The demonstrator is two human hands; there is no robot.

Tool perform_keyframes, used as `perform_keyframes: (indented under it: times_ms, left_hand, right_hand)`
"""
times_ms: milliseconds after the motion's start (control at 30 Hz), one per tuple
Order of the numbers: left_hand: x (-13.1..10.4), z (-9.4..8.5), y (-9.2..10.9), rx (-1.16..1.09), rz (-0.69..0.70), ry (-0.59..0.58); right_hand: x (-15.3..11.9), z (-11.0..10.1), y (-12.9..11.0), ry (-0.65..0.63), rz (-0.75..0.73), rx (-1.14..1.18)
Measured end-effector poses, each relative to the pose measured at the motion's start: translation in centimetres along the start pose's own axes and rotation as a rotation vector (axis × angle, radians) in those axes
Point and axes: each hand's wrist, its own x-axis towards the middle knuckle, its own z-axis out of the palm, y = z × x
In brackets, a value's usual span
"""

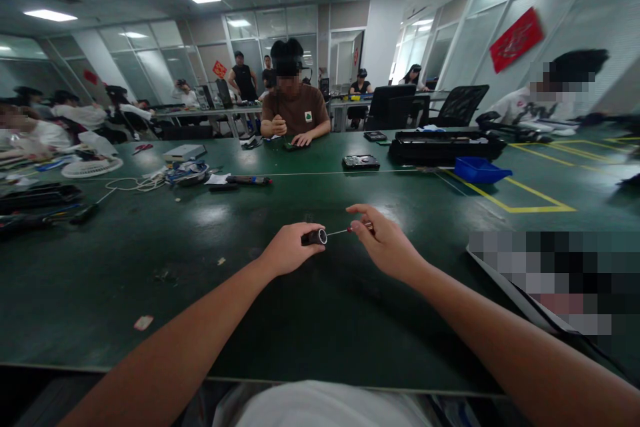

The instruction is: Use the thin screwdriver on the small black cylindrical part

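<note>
Near the middle of the green table [350,320], my left hand [287,250] is closed around a short black cylinder [314,237] with a pale ring at its right end. My right hand [387,243] grips a small screwdriver [369,226] that has a red collar and a thin metal shaft. The shaft points left, and its tip meets or lies just in front of the cylinder's ringed end; I cannot tell whether it goes inside. My right index finger is stretched out above the handle.
Ahead sit a hard drive [361,162], a long black casing [445,147] and a blue tray [481,170]. Cables [185,173] and a pen-like tool [250,180] lie left of centre. A person in a brown shirt [295,110] works opposite. A paper scrap [143,323] is at front left.
</note>
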Motion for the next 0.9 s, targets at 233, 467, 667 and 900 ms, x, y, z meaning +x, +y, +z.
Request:
perform_keyframes:
  times_ms: [233,467,667,900]
  left_hand:
    - [0.01,-0.04,0.08,0.000,-0.005,0.004]
    - [0.03,-0.12,0.13,-0.007,0.000,0.009]
    - [0.00,-0.03,0.07,-0.003,-0.012,0.017]
    - [-0.03,0.03,-0.18,0.005,0.016,0.006]
  right_hand:
    - [-0.02,0.02,0.13,-0.011,0.007,0.014]
    - [-0.06,0.22,0.25,0.010,-0.011,0.026]
    - [-0.02,0.15,0.08,0.017,0.023,0.033]
    - [0.31,0.28,0.47,0.014,0.059,0.028]
